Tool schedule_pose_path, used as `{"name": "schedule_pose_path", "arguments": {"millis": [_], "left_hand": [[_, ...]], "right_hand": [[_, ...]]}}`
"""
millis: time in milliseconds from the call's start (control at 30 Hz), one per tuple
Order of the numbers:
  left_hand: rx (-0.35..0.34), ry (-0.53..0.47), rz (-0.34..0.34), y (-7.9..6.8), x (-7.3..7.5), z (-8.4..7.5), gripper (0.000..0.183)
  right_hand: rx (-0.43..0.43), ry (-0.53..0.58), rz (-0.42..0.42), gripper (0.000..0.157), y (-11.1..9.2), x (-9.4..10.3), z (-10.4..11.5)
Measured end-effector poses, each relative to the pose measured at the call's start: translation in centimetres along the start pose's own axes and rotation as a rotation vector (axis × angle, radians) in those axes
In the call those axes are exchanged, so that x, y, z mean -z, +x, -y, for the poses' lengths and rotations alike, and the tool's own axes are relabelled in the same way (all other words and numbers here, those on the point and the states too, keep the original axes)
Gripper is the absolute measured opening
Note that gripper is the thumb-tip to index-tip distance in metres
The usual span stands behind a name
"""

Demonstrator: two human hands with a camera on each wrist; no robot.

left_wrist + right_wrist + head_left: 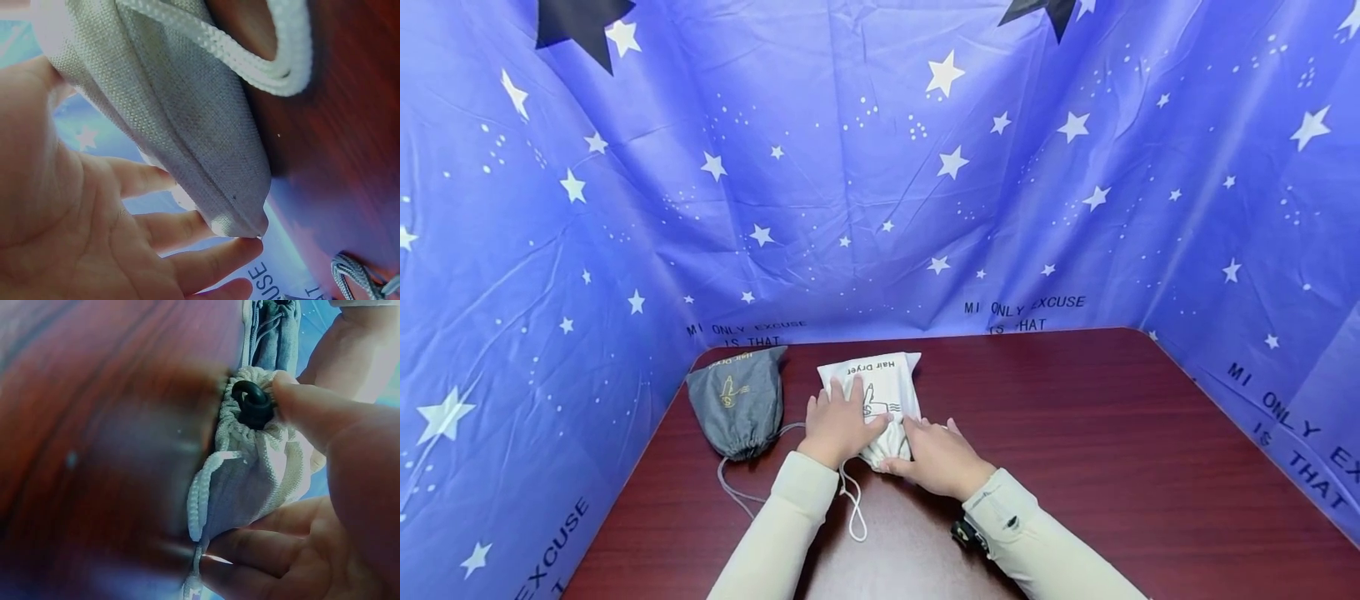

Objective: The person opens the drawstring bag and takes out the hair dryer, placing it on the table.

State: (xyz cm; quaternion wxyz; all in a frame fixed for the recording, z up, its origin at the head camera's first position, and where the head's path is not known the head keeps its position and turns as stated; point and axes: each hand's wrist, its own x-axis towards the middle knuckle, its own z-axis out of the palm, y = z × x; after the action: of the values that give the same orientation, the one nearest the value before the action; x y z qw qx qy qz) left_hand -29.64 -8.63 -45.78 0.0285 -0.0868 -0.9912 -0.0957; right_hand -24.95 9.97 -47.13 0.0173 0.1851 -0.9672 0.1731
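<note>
White bag, marked "Hair Dryer", lying on the dark red table in front of the person, directly ahead of and under the fingers. Its long axis runs away from the person, printed end far, gathered mouth near. The left hand rests on its left side, fingers extended and spread rather than clenched; the right hand touches the near right side, its fingers likewise extended, and is the nearer of the two to the mouth. How firmly its thumb presses there is hard to judge. A grey bag lies to the left, apart from the white one. The right wrist view reveals a black cord lock at the mouth, which the head view does not show; the left wrist view shows the side seam and a white cord in loop form. Only the head view shows the print.
</note>
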Motion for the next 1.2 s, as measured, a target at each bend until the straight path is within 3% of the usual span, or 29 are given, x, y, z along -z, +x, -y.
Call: {"name": "schedule_pose_path", "arguments": {"millis": [433,1200], "left_hand": [[0.004,-0.003,0.01,-0.4,0.5,-0.5,0.095],[-0.033,0.028,0.019,-0.9,0.1,-1.4,0.093]], "right_hand": [[0.033,0.001,0.002,0.088,-0.4,0.6,-0.1],[0.043,-0.091,-0.014,0.084,-1.9,0.8,-0.1]]}}
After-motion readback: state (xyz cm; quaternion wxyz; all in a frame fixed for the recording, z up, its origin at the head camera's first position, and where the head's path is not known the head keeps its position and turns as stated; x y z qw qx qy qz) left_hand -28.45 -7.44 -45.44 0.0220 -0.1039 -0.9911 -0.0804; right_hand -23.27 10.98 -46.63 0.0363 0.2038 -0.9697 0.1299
